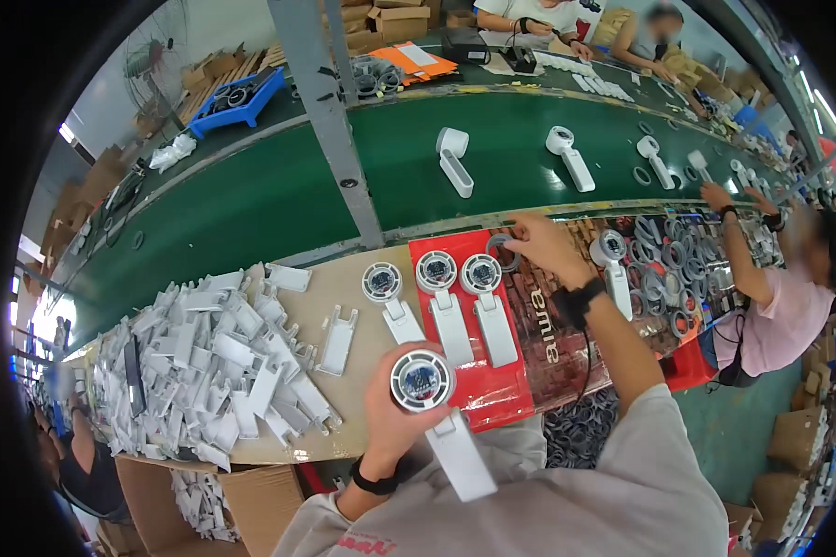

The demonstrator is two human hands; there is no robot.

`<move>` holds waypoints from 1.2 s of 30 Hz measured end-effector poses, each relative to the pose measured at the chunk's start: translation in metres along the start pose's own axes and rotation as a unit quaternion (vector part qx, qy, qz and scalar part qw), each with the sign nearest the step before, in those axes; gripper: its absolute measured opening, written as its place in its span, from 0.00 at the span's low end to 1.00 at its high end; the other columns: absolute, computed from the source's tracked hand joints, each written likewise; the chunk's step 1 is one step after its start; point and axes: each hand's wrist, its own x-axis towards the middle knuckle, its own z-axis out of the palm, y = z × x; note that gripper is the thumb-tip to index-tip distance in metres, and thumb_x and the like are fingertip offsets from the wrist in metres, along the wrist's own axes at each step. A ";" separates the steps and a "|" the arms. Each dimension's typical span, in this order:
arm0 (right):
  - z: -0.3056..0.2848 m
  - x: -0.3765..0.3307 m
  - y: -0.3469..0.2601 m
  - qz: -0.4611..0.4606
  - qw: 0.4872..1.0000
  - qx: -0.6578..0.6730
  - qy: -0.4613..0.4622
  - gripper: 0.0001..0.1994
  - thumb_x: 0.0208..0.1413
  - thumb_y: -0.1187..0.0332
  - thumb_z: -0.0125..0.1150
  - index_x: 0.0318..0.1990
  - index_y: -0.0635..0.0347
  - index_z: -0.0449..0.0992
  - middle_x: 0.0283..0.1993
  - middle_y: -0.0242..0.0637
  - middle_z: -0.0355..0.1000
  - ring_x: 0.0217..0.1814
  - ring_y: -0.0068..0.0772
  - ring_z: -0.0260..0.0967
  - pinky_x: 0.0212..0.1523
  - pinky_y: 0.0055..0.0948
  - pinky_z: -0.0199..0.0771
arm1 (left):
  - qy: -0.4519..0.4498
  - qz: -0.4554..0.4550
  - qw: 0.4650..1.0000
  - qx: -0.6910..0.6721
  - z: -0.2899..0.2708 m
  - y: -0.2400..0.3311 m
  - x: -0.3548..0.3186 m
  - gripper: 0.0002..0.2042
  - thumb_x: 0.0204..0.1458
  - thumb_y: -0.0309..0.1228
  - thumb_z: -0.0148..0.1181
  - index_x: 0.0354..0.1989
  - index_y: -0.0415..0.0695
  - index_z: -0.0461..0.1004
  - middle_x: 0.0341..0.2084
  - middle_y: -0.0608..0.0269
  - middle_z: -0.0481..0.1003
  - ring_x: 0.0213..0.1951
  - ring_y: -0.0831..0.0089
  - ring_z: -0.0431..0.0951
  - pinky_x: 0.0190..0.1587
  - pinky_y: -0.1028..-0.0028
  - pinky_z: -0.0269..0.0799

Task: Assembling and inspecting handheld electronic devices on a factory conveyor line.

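My left hand [391,414] is wrapped round the head of a white handheld fan [462,457], whose round slotted end shows a small circuit board. Farther out, my right hand [550,249] pinches a grey ring [502,252] at the edge of the red sheet [506,399]. Between the hands, more fans of the same kind lie in a row: one fan [402,320] partly on the brown board, a second fan [450,325] and a third fan [498,327] on the red sheet. Another fan [615,269] lies right of my right wrist.
A heap of white plastic covers [204,348] fills the left of the table. Loose grey rings [664,269] lie at the right. Beyond runs a green conveyor belt [520,139] carrying several fans, with a metal post [330,121] at its near edge. A co-worker [780,288] reaches in at right.
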 end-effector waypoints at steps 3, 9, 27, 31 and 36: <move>0.025 0.005 0.037 -0.098 0.983 -0.149 0.041 0.15 0.43 0.67 0.63 0.41 0.62 0.76 0.34 0.44 0.72 0.36 0.39 0.70 0.36 0.32 0.69 | -0.026 -0.007 0.997 -0.073 -0.003 -0.010 -0.005 0.31 0.28 0.20 0.67 0.48 0.40 0.66 0.44 0.57 0.73 0.44 0.70 0.74 0.50 0.72 0.68; -0.017 -0.027 0.029 0.031 0.999 0.021 0.026 0.11 0.44 0.68 0.63 0.35 0.65 0.77 0.26 0.41 0.73 0.28 0.32 0.71 0.31 0.29 0.69 | -0.021 -0.086 0.984 -0.154 -0.010 -0.013 -0.012 0.33 0.29 0.21 0.66 0.50 0.40 0.62 0.48 0.56 0.69 0.47 0.70 0.72 0.51 0.71 0.68; -0.009 -0.181 -0.184 -0.051 0.832 0.551 -0.038 0.38 0.38 0.81 0.67 0.60 0.62 0.57 0.63 0.44 0.52 0.57 0.33 0.63 0.52 0.32 0.68 | -0.001 -0.044 0.989 -0.142 -0.004 0.037 -0.016 0.37 0.36 0.16 0.64 0.58 0.40 0.54 0.52 0.60 0.62 0.52 0.72 0.67 0.53 0.73 0.66; -0.012 -0.181 -0.196 -0.071 0.879 0.472 0.008 0.32 0.37 0.78 0.67 0.56 0.63 0.64 0.62 0.51 0.56 0.59 0.44 0.63 0.57 0.34 0.64 | -0.018 -0.053 0.989 -0.136 -0.009 0.036 -0.024 0.37 0.35 0.15 0.64 0.58 0.40 0.54 0.53 0.59 0.60 0.54 0.71 0.66 0.55 0.72 0.65; -0.011 -0.183 -0.203 -0.119 0.935 0.330 0.054 0.30 0.34 0.76 0.69 0.51 0.64 0.68 0.57 0.53 0.64 0.57 0.51 0.65 0.55 0.36 0.66 | 0.012 -0.043 0.989 -0.140 -0.008 0.036 -0.030 0.38 0.36 0.21 0.68 0.58 0.39 0.54 0.54 0.57 0.61 0.54 0.66 0.67 0.55 0.69 0.66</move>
